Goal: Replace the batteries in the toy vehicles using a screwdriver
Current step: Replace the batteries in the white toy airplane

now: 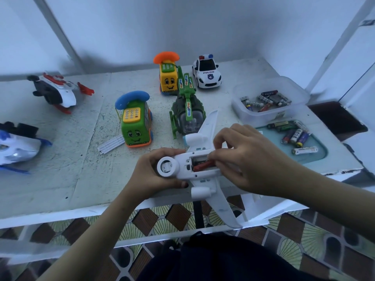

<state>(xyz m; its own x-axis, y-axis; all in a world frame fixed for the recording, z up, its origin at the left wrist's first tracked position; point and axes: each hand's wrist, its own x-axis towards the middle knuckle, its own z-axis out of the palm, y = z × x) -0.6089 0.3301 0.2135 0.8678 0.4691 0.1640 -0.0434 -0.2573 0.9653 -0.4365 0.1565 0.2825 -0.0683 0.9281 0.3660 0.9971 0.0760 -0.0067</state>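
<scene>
Fingers (223,138) of right hand (249,159) pinch red battery (203,165); left hand (154,175) grips toy plane (199,142), wing (221,207) overhanging table (60,179) edge.

Toy plane (199,142) between left hand (154,175) and right hand (243,157) — white, pale blue trim; battery (203,166) by the right hand is red. Beyond the left hand: green phone bus (136,128), blue handset, yellow keypad, orange base. Further out: yellow phone bus (167,80) with orange handset, green helicopter (186,106), white-black police car (207,74), red-blue light bar. Far left of the hands: white red-black copter (58,92), white blue-black copter (16,147). Right of the right hand — teal tray (318,159). Floor (174,216): brown diamonds, green fan pattern.
</scene>
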